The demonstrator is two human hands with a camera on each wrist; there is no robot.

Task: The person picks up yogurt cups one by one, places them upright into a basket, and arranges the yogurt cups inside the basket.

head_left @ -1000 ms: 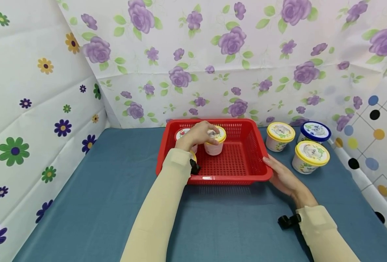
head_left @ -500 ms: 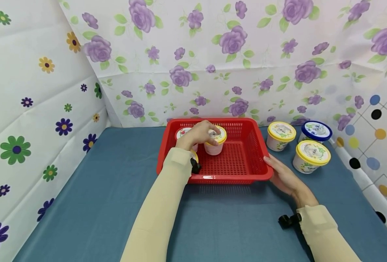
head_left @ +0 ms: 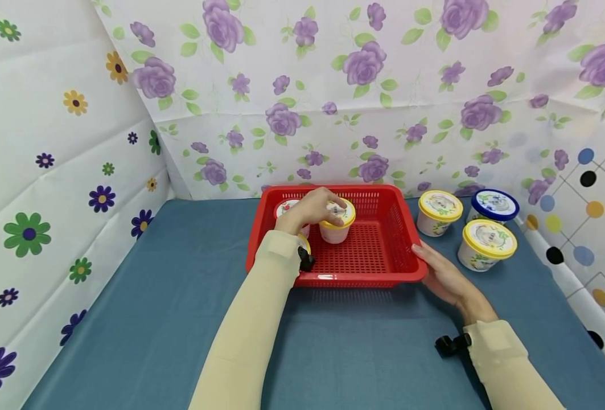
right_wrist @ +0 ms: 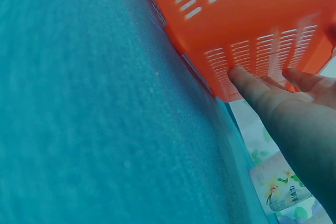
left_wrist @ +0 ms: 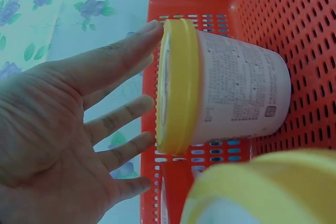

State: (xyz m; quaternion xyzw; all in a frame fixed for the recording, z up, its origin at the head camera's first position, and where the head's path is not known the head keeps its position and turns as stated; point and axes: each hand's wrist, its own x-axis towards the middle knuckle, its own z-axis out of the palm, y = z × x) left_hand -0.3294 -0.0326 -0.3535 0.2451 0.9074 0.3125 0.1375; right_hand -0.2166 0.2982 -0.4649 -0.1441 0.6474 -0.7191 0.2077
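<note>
My left hand (head_left: 315,206) reaches into a red plastic basket (head_left: 371,279), its fingers spread and fairly straight over a yellow-lidded tub (head_left: 335,233). In the left wrist view the fingertips lie right at the lid's edge, and the tub (left_wrist: 241,87) stands upright on the basket floor. A tub with a red-patterned lid (head_left: 284,208) and another yellow-lidded tub (head_left: 306,245) are partly hidden behind the left hand and wrist. At the basket's right front corner, my right hand (head_left: 443,276) holds the rim; its fingers (right_wrist: 257,93) lie against the slotted outer wall.
Right of the basket stand two yellow-lidded tubs, one at the back (head_left: 437,210) and one in front (head_left: 486,245), plus a blue-lidded tub (head_left: 494,206) behind. A blue cloth (head_left: 179,307) covers the table. A floral sheet (head_left: 322,131) hangs close behind the basket.
Almost nothing has moved. The left hand and the yellow-lidded tub under it have shifted very slightly, while the right hand stays at the basket's corner.
</note>
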